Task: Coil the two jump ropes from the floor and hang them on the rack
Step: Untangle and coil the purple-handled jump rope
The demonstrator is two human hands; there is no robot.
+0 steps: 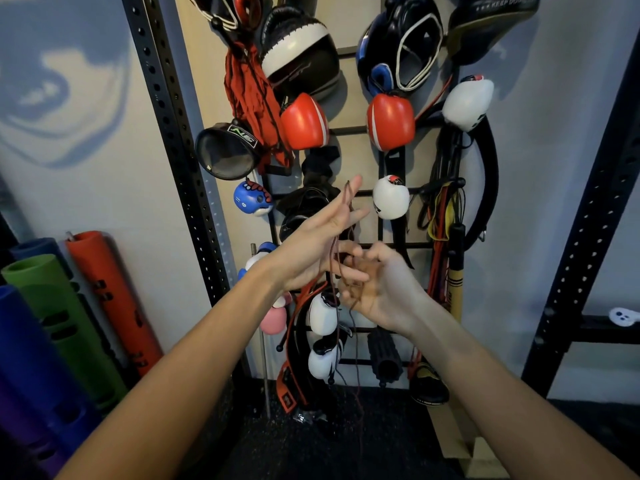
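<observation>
A thin dark red jump rope (356, 344) loops over the straight fingers of my left hand (320, 242), raised palm-up in front of the wall rack (398, 244). Its strands run down across the palm to my right hand (377, 284), just below and to the right, whose fingers curl round the rope. One strand trails down to the black floor (329, 441). A second jump rope is not clearly distinguishable.
The rack is crowded with boxing gloves, a black headguard (401, 50), red wraps (254, 98), a focus pad and resistance bands (445, 216). Rolled mats (59, 317) stand at the lower left. Black perforated uprights (173, 133) flank the rack on both sides.
</observation>
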